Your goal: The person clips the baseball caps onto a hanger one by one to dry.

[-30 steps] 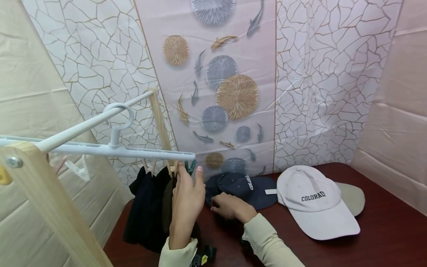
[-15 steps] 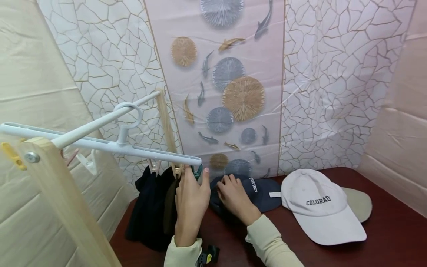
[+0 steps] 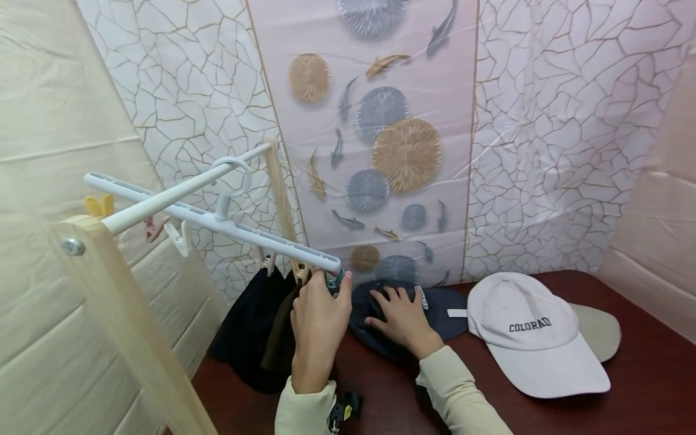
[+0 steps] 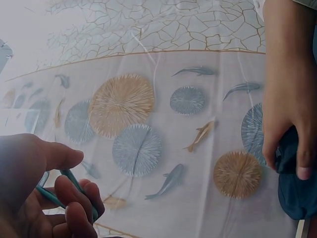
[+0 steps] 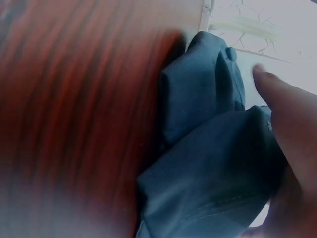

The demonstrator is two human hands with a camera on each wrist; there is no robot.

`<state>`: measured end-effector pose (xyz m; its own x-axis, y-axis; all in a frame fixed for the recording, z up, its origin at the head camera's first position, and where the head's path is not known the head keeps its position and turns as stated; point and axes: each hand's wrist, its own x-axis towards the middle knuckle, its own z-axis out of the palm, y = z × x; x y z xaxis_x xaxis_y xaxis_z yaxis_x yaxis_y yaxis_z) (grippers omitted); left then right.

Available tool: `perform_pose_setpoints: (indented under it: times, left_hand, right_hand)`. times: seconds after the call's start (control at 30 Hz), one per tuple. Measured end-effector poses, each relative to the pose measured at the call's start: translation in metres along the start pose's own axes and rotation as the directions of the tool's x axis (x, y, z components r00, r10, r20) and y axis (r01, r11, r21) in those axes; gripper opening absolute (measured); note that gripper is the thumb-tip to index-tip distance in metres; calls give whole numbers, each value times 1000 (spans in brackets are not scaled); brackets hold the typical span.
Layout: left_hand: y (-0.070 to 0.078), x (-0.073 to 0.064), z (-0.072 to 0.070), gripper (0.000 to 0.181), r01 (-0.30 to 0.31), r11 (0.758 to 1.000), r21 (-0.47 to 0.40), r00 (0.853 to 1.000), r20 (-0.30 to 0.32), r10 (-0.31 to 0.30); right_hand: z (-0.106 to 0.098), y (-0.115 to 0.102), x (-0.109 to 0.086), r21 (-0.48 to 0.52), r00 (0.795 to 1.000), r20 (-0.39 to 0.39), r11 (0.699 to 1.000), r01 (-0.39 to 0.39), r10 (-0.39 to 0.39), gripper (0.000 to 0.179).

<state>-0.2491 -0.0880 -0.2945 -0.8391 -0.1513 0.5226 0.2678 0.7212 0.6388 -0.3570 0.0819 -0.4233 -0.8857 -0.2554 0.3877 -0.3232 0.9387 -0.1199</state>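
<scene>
Cream cloth point(image 3: 43, 181) covers the far left, behind a pale wooden post point(image 3: 130, 314) that bears a white rail point(image 3: 179, 190). Ahead hangs a pinkish panel point(image 3: 405, 151) printed with fish and round bursts, flanked by crackle-patterned sheeting point(image 3: 549, 139). Below spreads a glossy reddish-brown tabletop point(image 3: 391, 399) with streaky grain.

A white hanger point(image 3: 261, 240) slants off the rail, with yellow, pink and white clips towards its left end. Black cloth point(image 3: 244, 332) and a brown piece point(image 3: 280, 335) are clipped up under its right half. At its right tip the left hand point(image 3: 321, 323) pinches a green clip point(image 3: 336, 282) between thumb and fingers. Just beside, on the table, lies a navy cap point(image 3: 443, 308), soft-crowned, pale lettering partly covered; the right hand point(image 3: 402, 317) rests on the crown, fingers spread, not closed around it. Farther right sits a white cap point(image 3: 522, 326) lettered in black, overlapping a beige brim point(image 3: 598, 329).
</scene>
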Motion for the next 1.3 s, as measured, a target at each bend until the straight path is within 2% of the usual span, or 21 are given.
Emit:
perform_pose_setpoints:
  times: [0.1,0.27,0.4,0.6,0.8,0.93,1.07,1.3]
  left_hand:
    - [0,0,0,43,-1,1000,4,1000,6,1]
    - [0,1,-1,44,-12,1000,15,1000,7,12]
    - [0,1,-1,42,-16,1000,13,1000,14,15]
    - [0,2,-2,34,-29,1000,2,1000,1,29]
    - [-1,2,-3,33,-30,1000,0,1000,2,30]
    - [0,3,-3,34,-26,1000,3,1000,5,26]
    - [0,3,-3,35,-27,1000,5,1000,7,27]
    - [1,2,-1,43,-7,1000,20,1000,26,6]
  right_hand:
    - [-2,0,-1,-2,1000,-4,1000,1,-1,56]
    - [-7,-1,0,12,999,35,1000,-20,20,46]
    - [-10,0,1,25,998,47,998,-53,51,49]
    - [-10,3,3,20,996,52,997,-75,74,65]
    - [-12,2,5,22,995,44,995,-95,94,58]
    - [-14,1,5,28,998,-30,998,-53,54,52]
    - [-17,0,6,13,993,-121,1000,11,-9,48]
    - [-21,-3,6,-14,993,-113,999,40,-42,35]
